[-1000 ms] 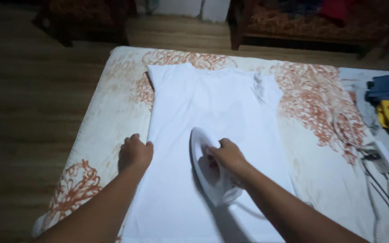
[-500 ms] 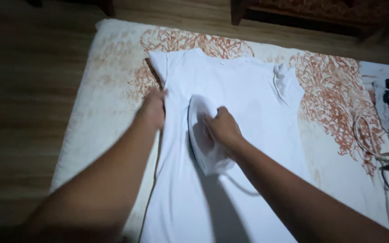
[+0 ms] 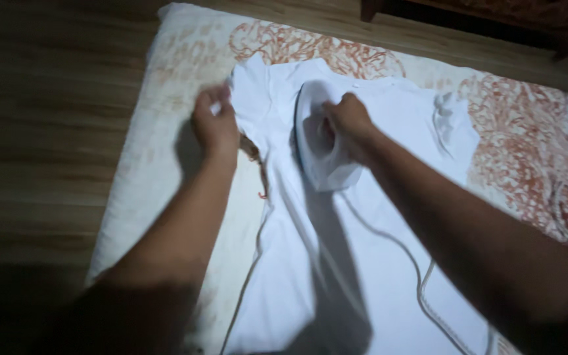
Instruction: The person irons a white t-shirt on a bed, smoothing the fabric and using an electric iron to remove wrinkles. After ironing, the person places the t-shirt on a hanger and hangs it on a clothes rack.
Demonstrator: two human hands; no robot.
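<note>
White cotton shirt (image 3: 376, 217) lies flat, collar end away from the person, on a cream padded mat with rust-orange coral print (image 3: 165, 98); the mat sits on the wooden plank floor (image 3: 47, 118) and serves as the pressing surface. White plastic steam iron (image 3: 320, 141) rests soleplate-down on the upper chest of the shirt, nose toward the collar. Right hand (image 3: 350, 125) is wrapped closed round the iron's handle, arm stretched forward to reach the far end of the garment. Left hand (image 3: 215, 125) is pinched shut on the shirt's near sleeve and shoulder edge, just beside the iron, apparently to pull the cloth taut so it does not bunch under the plate. White power cord (image 3: 402, 256) trails from the iron's heel back across the lower shirt, lying slack. The other sleeve (image 3: 451, 121) sits crumpled on the far side. Light is dim; the picture is blurred, so finger detail is uncertain.
</note>
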